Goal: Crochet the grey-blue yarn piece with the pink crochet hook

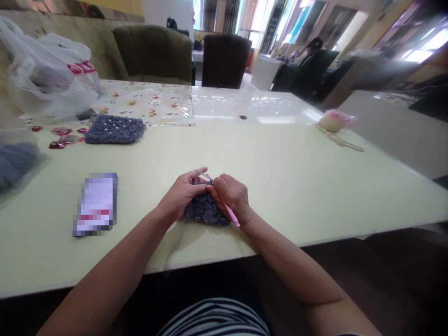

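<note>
Near the table's front edge, my left hand (182,192) pinches the upper left part of a dark grey-blue crocheted piece (206,208), with a thin strand of yarn by its raised index finger. My right hand (234,193) is closed round a pink crochet hook (229,212), whose handle slants down to the right across the piece. The hook's tip is close to the left fingertips at the top edge of the work. A faint strand of yarn (177,242) hangs from the piece over the table edge.
Left of my hands lies a phone-like object (96,203), pixelated. Beyond it are a finished-looking grey-blue crocheted item (115,129), red wrapped packets (70,139), a white plastic bag (52,79) and a bag of grey yarn (16,161). A cream ball with cord (332,122) sits far right; chairs stand behind.
</note>
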Tool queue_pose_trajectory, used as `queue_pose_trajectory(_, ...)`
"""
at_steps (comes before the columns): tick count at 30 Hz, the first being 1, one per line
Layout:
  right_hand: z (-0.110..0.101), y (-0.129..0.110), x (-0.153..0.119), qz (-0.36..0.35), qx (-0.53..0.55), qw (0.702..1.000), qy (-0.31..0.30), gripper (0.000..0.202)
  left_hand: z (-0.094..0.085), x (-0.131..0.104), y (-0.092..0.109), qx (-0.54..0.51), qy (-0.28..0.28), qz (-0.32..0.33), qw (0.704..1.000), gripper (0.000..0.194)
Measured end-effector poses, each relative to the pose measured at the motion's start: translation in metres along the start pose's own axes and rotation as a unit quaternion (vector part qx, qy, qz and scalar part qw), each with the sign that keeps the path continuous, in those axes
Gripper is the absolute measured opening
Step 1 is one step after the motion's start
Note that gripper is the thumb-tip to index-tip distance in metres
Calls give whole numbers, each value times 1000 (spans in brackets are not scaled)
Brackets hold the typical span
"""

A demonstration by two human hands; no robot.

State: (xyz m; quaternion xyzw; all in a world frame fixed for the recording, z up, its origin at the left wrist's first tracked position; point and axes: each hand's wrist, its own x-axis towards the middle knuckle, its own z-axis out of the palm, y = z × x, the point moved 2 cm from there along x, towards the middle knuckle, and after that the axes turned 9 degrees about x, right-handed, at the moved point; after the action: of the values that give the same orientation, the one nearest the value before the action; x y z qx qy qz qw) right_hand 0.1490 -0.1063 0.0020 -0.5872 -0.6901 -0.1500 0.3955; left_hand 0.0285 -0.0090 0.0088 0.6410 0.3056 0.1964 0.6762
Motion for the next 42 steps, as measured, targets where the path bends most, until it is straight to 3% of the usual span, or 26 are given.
queue_pose_trajectory(3, -4, -1, -3, -52, 2, 998, 38, 32, 1, -1, -1, -128, -112, -90, 981, 68)
queue_pose_trajectory(6, -9, 2, -4, -100, 79, 990, 54, 26, -2, -3, 3, -171, -163, -101, 966, 68)
queue_pose_trajectory(11, -13, 5, -2, -69, 221, 972, 43, 10, -9, -1, 6, -165, -124, -65, 976, 66)
queue_pose_trajectory(14, -13, 4, -2, -48, 241, 968, 39, 6, -14, 1, 8, -116, -92, -26, 989, 42)
queue_pose_trajectory(17, -16, 4, -2, -25, 269, 962, 34, 8, -17, 2, 11, -39, -61, 15, 997, 20)
queue_pose_trajectory(21, -19, 8, -1, 56, 327, 943, 8, 22, -19, 1, 13, 33, -26, 53, 998, 21)
queue_pose_trajectory(25, -17, 12, -1, 99, 368, 924, 30, 23, -15, 3, 4, -51, -86, 5, 995, 40)
queue_pose_trajectory(28, -13, 12, -2, 66, 340, 938, 30, 20, -11, 4, -4, -123, -144, -44, 981, 51)
queue_pose_trajectory(32, -9, 14, -4, 29, 282, 959, 21, 19, -6, 3, -6, -130, -179, -44, 974, 49)
queue_pose_trajectory(35, -8, 15, -6, 24, 264, 964, 19, 19, -6, 1, -2, -71, -201, -20, 977, 45)
queue_pose_trajectory(37, -8, 15, -6, 37, 263, 964, 29, 18, -11, 2, 5, 48, -192, 28, 980, 38)
queue_pose_trajectory(40, -7, 16, -7, 79, 284, 954, 56, 18, -20, 4, 14, 265, -101, 107, 953, 31)
queue_pose_trajectory(42, -7, 17, -7, 107, 304, 944, 75, 19, -22, 5, 15, 296, -57, 122, 946, 39)
